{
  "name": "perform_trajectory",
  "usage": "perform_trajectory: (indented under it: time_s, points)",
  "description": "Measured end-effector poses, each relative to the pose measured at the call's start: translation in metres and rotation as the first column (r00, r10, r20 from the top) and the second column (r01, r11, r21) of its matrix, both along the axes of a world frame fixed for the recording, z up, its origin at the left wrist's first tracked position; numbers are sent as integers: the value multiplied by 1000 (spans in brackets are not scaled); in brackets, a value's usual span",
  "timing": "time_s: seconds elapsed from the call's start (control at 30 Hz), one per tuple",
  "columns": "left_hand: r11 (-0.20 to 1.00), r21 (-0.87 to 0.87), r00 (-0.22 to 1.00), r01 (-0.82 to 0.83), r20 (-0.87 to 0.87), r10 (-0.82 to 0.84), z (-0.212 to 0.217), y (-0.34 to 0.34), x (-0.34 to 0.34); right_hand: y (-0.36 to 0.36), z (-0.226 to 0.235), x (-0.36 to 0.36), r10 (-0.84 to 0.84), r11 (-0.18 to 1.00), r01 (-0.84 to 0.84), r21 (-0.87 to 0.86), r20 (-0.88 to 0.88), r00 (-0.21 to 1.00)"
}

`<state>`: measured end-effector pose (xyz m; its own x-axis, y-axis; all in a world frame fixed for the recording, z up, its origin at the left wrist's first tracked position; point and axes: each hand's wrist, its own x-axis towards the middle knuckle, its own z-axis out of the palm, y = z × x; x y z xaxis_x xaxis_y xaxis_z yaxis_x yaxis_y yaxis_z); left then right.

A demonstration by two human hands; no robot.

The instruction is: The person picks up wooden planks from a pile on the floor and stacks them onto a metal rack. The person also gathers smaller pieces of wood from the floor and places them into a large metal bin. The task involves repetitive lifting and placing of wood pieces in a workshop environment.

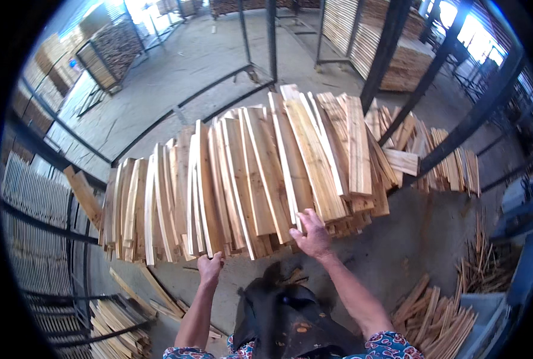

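A long pile of rough wooden boards (pixel 242 179) lies in front of me, most boards on edge and side by side, with their near ends toward me. My left hand (pixel 210 267) is closed at the near end of a board (pixel 209 221) left of the middle, fingers partly hidden under it. Further right, my right hand (pixel 313 235) grips the near end of another board (pixel 290 179), its thumb and fingers curled at the edge. Both boards still rest among the others in the pile.
Dark metal posts (pixel 386 51) rise behind the pile on the right. Scrap wood heaps lie at lower left (pixel 114 326) and lower right (pixel 437 323), beside a blue-grey machine (pixel 521 269). Stacked lumber (pixel 108 57) stands at the back, and a slatted stack (pixel 30 221) on the left.
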<state>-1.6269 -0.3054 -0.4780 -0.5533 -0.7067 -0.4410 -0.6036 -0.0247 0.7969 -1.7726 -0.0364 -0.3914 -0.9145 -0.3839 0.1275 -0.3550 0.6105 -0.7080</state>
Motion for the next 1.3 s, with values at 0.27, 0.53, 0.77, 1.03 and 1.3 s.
perform_trajectory:
  time_s: [0.27,0.53,0.77,1.03,1.3]
  points:
    - [986,42,981,160,-118,-154,140,-31,-24,64,-36,58,12,963,112,-245,457,890]
    - [526,836,855,159,-383,350,179,53,-1,102,-46,85,-18,915,230,-330,538,843]
    - [49,963,963,264,-266,38,36,134,21,33,-36,20,-193,978,164,128,264,945]
    - [739,583,863,339,-505,3,112,142,29,13,-34,-10,102,807,53,588,-228,968]
    - [740,502,866,447,-449,-219,107,159,23,13,-18,-30,30,950,104,295,-414,910]
